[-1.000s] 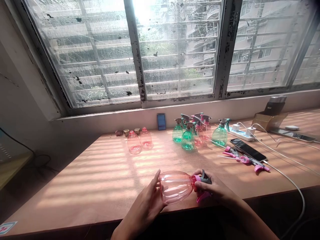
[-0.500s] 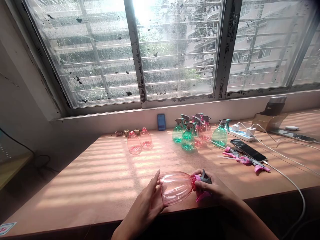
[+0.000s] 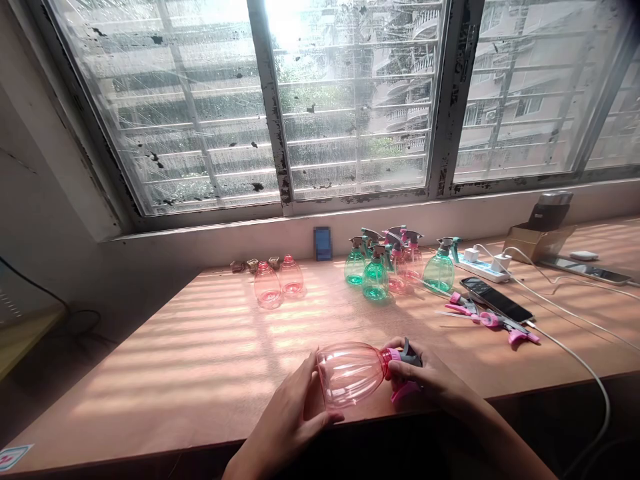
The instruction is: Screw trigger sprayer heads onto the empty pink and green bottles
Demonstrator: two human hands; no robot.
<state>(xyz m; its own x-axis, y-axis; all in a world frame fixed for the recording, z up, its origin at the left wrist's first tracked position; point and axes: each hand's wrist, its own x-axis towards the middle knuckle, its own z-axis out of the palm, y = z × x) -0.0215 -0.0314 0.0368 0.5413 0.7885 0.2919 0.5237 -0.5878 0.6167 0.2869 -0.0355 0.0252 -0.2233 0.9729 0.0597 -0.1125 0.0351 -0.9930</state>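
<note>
A clear pink spray bottle [image 3: 353, 377] lies on its side in the air over the table's front edge, its neck toward the right. My left hand [image 3: 293, 410] is cupped around its flat base, the thumb along the lower side. At the neck, my right hand [image 3: 425, 373] grips the grey and pink trigger head [image 3: 410, 355], which sits on the bottle's mouth. Part of that head is hidden by the fingers. Two pink bottles without heads [image 3: 269, 288] stand at the back left. Loose pink and grey trigger heads [image 3: 490, 320] lie to the right.
Several green and pink spray bottles with heads [image 3: 376, 283] stand at the back. Beside the loose heads lies a phone [image 3: 497, 300] on a white cable. Behind are a power strip [image 3: 480, 268], a cardboard box [image 3: 535, 243] and a small blue-screened device [image 3: 323, 244] against the wall.
My left hand has shifted its hold at the bottle's base, and its thumb now stretches out along the lower side. The right hand and the bottle have hardly moved.
</note>
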